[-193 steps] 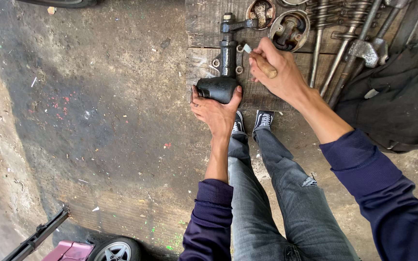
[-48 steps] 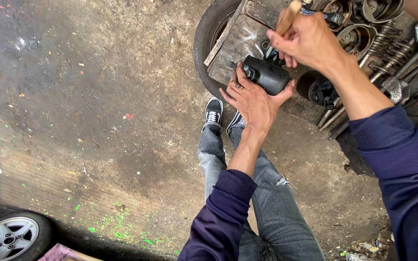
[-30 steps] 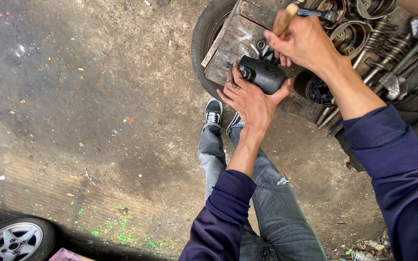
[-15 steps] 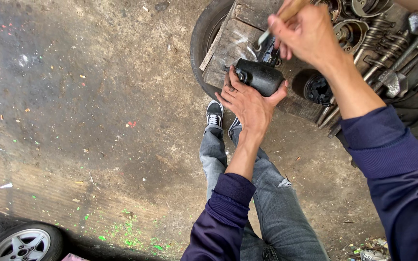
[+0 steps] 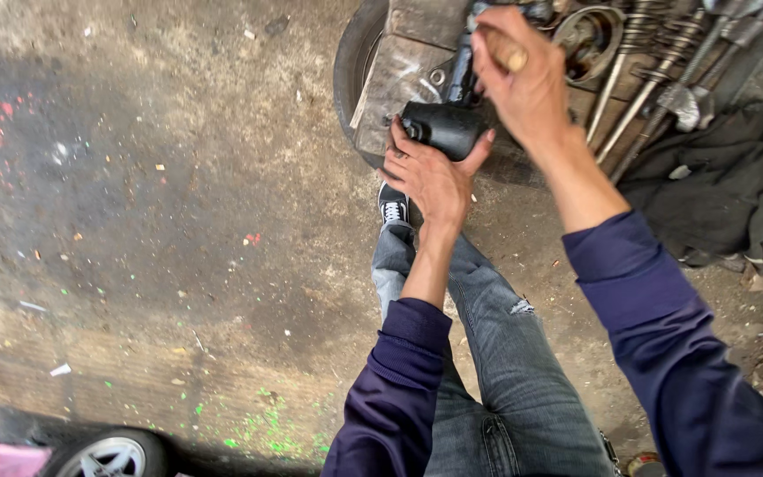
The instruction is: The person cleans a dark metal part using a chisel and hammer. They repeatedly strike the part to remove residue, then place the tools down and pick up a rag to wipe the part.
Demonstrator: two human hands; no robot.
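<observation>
Stained concrete floor [image 5: 161,221] fills the view, speckled with green and red flecks, and a wheel [image 5: 108,455] peeks in at seven o'clock. At twelve o'clock a wooden bench [image 5: 399,79] rests over a tyre [image 5: 351,71], which seems to raise the worktop to a handy height for someone seated. At two o'clock a dark cloth [image 5: 717,185] lies heaped on the ground, with long rods [image 5: 638,97] laid side by side above it, perhaps kept together for easy picking. A round metal housing [image 5: 589,40] sits at one o'clock on the bench; what is inside it is too blurred to tell.

The person's legs in jeans [image 5: 479,353] stretch toward the bench, a shoe [image 5: 393,210] just below it.

A black part [image 5: 443,128] lies on the bench edge at twelve o'clock, its shaft pointing away. The left hand [image 5: 434,181] cups it from below, fingers spread around the rounded body, apparently to steady it. The right hand [image 5: 527,84] is raised just above it, its grip pressed together around a wooden handle [image 5: 509,57]; the tool's head is hidden behind the hand.
</observation>
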